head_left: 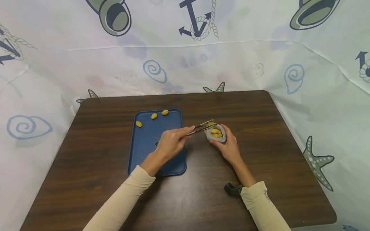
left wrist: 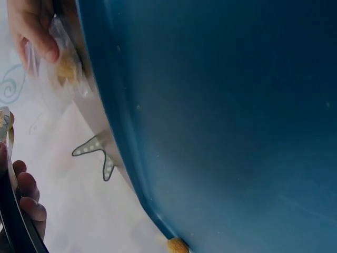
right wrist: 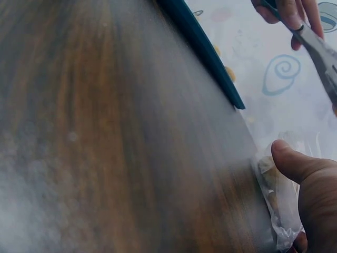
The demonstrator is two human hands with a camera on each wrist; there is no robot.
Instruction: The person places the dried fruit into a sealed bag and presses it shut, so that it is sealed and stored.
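My left hand (head_left: 170,143) grips metal tongs (head_left: 198,129), which reach right over the mouth of a clear plastic bag (head_left: 208,136). Between the tong tips is a yellow oval piece (head_left: 211,124). My right hand (head_left: 230,147) holds the bag from its right side, thumb toward me, keeping the mouth facing up. Several more yellow pieces (head_left: 216,132) lie inside. In the right wrist view the thumb presses along the bag (right wrist: 279,192). The left wrist view shows the dark tong handle (left wrist: 18,221) against curled fingers (left wrist: 29,187).
A blue tray (head_left: 150,138) lies on the brown wooden table (head_left: 260,128), partly under my left forearm. Three yellow pieces sit near its far edge, one (head_left: 138,124) at the left corner. A white patterned curtain (head_left: 240,64) hangs behind the table.
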